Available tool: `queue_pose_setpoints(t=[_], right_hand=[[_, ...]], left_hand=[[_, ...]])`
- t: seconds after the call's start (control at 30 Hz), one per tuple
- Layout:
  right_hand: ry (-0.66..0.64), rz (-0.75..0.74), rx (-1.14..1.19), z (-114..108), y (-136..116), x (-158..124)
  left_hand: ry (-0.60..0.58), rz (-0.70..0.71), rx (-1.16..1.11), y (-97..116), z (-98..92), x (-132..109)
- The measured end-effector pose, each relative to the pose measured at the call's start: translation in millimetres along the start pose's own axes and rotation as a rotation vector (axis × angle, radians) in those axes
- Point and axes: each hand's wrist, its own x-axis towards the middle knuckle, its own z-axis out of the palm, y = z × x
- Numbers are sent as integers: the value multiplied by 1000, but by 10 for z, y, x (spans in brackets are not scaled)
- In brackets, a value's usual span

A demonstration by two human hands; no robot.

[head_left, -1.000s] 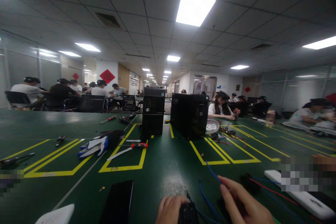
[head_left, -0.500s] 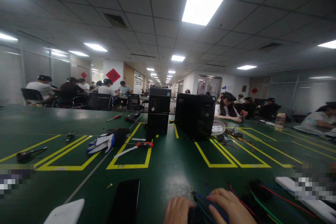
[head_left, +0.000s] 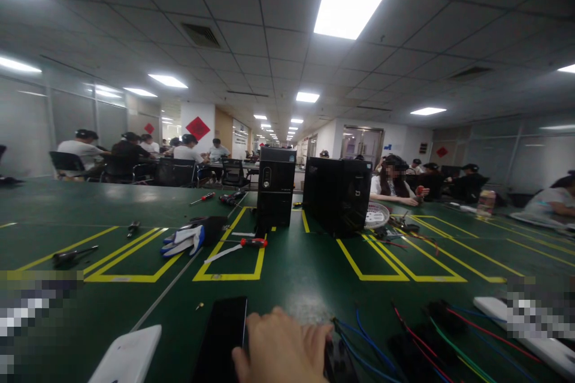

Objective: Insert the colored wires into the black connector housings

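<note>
At the bottom centre, my right hand [head_left: 276, 344] reaches across my left hand, back up, its thumb apart from its fingers. Its thumb and fingertips are by the right edge of a black phone [head_left: 221, 335] lying flat. Partly covered by it, my left hand [head_left: 317, 338] has its fingers closed against a dark part [head_left: 339, 362], which is cut off by the lower edge. Blue wires [head_left: 366, 344] run beside this part. Further right lie more dark parts with red, green and blue wires [head_left: 422, 341].
Two black computer towers [head_left: 275, 191] [head_left: 339, 196] stand mid-table. A red screwdriver [head_left: 254, 243], gloves [head_left: 184, 240], a white object [head_left: 128, 354], a white bar [head_left: 525, 335] and a basket [head_left: 376, 215] lie around. People sit at the back.
My right hand has left the blue wires and moved left, over my left hand to the phone's edge. The whole view has shifted slightly.
</note>
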Motion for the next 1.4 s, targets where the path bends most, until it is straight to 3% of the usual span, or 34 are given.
queue_pose_setpoints(t=[0.13,0.3,0.53,0.77,1.13,1.27,1.4], right_hand=[[25,-86,74,482,-421,175],[-52,35,35,664,-739,341],[-53,127,-106,771,-764,424],[-84,195,-97,895,-687,526],[-116,167,12,749,-655,455],[-156,103,262,514,-441,348],[-106,42,330,339,-97,352]], left_hand=[[-108,88,-7,-44,-126,-70],[-129,152,-57,18,-245,-141],[-150,200,2,7,-244,-126],[-125,213,12,-30,-206,-128],[-121,223,48,-12,-241,-153],[-148,186,72,24,-257,-127],[-27,111,78,113,-266,-126]])
